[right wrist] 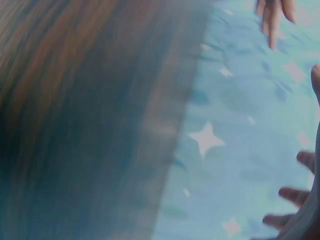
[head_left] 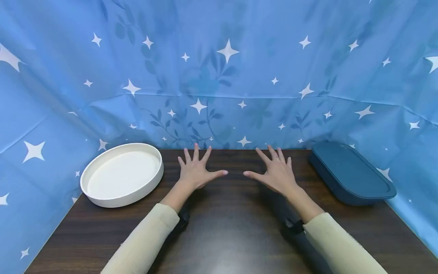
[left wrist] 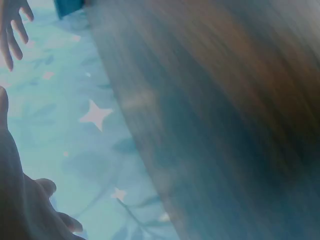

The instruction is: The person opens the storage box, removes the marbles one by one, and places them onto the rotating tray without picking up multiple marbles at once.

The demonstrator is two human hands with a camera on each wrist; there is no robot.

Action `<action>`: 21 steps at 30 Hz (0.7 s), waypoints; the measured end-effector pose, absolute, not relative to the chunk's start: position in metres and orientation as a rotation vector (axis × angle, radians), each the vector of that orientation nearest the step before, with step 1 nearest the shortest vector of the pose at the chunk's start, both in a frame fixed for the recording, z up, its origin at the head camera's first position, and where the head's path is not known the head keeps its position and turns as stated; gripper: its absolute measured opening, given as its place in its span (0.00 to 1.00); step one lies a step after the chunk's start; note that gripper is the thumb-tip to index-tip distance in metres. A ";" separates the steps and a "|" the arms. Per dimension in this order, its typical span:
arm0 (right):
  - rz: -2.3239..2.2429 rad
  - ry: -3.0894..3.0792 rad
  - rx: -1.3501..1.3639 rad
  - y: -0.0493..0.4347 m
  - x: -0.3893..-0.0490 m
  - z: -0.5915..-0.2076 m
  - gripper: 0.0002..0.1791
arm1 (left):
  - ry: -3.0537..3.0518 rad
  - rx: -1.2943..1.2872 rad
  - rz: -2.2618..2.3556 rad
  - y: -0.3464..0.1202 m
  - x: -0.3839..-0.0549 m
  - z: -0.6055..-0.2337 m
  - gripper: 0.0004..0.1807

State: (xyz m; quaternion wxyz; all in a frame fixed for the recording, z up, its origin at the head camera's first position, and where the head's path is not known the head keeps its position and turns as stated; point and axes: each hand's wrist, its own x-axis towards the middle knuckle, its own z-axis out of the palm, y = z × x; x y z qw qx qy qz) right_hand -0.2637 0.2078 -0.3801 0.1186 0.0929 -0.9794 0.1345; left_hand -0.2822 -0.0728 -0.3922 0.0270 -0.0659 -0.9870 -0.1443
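My left hand point(head_left: 197, 171) hovers above the table with its fingers spread and straight, holding nothing. Opposite it, my right hand point(head_left: 276, 173) is spread the same way, also with nothing in it. Their thumbs point toward each other with a gap between them. Nearest the left hand is a round white tray point(head_left: 124, 175) with a low rim, at the table's left. A dark blue lidded box point(head_left: 354, 171) lies to the right of the right hand. Each wrist view shows its own hand only in part, at the frame's edge.
The dark wooden table point(head_left: 232, 228) reaches back to a blue curtain point(head_left: 219, 76) with white stars and leaf prints, which also hangs along both sides. Black straps show at both wrists, by the cream sleeves point(head_left: 145, 238).
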 end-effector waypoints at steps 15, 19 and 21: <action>0.689 -2.548 0.162 0.331 -0.229 -0.348 0.52 | -2.915 -0.414 -0.800 -0.002 -0.255 -0.365 0.56; 0.669 -2.527 0.017 0.363 -0.226 -0.350 0.51 | -2.869 -0.468 -0.936 0.021 -0.251 -0.365 0.54; 0.664 -2.515 -0.052 0.377 -0.225 -0.351 0.51 | -2.834 -0.483 -1.004 0.033 -0.249 -0.366 0.51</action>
